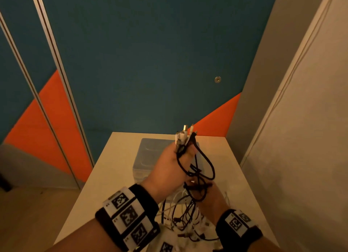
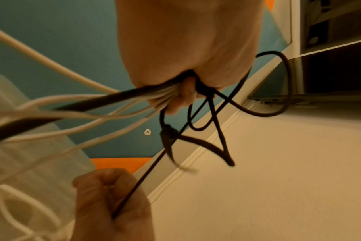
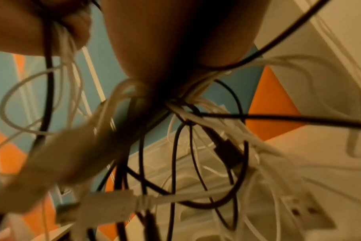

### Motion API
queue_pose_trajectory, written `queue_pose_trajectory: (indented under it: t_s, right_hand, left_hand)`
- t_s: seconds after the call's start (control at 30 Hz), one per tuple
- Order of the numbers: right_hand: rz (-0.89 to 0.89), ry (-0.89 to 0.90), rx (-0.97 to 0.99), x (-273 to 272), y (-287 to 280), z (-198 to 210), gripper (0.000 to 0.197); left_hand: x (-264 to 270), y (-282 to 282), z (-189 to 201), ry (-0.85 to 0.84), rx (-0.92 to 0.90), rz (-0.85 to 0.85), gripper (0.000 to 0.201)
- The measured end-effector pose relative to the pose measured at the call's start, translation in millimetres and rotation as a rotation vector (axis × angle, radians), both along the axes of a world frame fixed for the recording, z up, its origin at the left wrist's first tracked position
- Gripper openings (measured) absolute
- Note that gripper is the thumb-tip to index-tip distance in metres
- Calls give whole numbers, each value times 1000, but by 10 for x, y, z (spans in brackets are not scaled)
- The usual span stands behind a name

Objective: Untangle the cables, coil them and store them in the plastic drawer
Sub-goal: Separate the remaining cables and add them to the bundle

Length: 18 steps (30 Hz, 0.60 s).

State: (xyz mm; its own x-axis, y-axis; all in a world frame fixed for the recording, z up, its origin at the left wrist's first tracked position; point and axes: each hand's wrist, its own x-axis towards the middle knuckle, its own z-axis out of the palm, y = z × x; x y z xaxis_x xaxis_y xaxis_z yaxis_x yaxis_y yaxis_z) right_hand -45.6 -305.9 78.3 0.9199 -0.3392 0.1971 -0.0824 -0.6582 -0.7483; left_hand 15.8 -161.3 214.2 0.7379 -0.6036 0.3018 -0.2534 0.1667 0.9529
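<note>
My left hand [image 1: 176, 157] is raised over the table and grips a bundle of black and white cables [image 1: 195, 168] near their plug ends [image 1: 183, 134], which stick up past the fingers. Black loops hang down from it. Lower and closer, my right hand [image 1: 203, 190] grips the same tangle where the black loops bunch together. In the left wrist view the left hand [image 2: 185, 91] clamps white and black strands while the right hand [image 2: 111, 200] holds a thin black cable [image 2: 155, 164]. A translucent plastic drawer box [image 1: 148, 157] stands on the table behind the hands.
More tangled white and black cables [image 1: 186, 223] lie heaped on the beige table [image 1: 105, 172] below my wrists. A blue and orange wall stands behind the table and a pale wall [image 1: 301, 138] closes in on the right. A laptop edge [image 2: 289, 99] shows in the left wrist view.
</note>
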Motion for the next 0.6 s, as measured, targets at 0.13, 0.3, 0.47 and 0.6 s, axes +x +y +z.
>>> queue_pose_trajectory:
  t_s: [0.13, 0.3, 0.47, 0.6]
  right_hand:
    - [-8, -18, -38, -13, -12, -14, 15]
    - [-3, 192, -200, -146, -150, -226, 15]
    - [-42, 385, -224, -228, -204, -312, 18]
    - [-95, 267, -17, -154, -189, -90, 25]
  left_hand:
    - [-44, 69, 154, -47, -76, 11, 25]
    - [-25, 170, 442, -55, -223, 46, 36]
    - [-7, 227, 535, -142, -173, 53, 46]
    - [73, 182, 313, -128, 56, 56, 42]
